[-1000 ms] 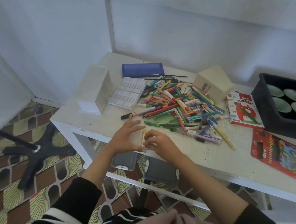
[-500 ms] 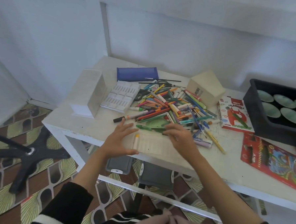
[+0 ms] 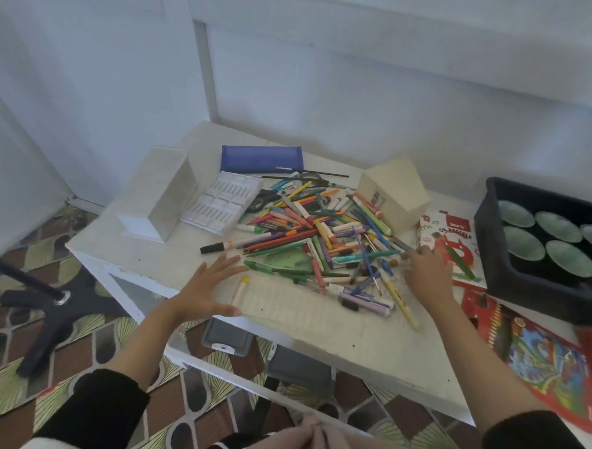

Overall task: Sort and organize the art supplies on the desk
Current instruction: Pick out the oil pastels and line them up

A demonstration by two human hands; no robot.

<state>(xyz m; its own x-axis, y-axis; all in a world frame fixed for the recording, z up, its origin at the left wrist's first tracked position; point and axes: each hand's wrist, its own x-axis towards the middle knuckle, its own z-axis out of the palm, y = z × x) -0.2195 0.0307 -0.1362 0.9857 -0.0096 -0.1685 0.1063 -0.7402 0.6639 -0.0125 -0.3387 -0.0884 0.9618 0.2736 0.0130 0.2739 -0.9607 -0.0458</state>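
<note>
A heap of coloured pens, markers, pencils and crayons lies in the middle of the white desk. In front of it sits a clear ridged crayon tray with one yellow-tipped crayon at its left end. My left hand rests with spread fingers on the tray's left end. My right hand reaches to the heap's right edge, beside the oil pastels box. Its fingertips are down among small crayons, and whether they pinch one is hidden.
A blue pencil case, white slotted tray, white box and cream box ring the heap. At right are a black crate of green cups and a red coloured-pencil pack. A stand's black base is on the floor.
My right hand left the crayon in the tray and moved right, across the heap to its right edge. My left hand stayed on the tray's left end.
</note>
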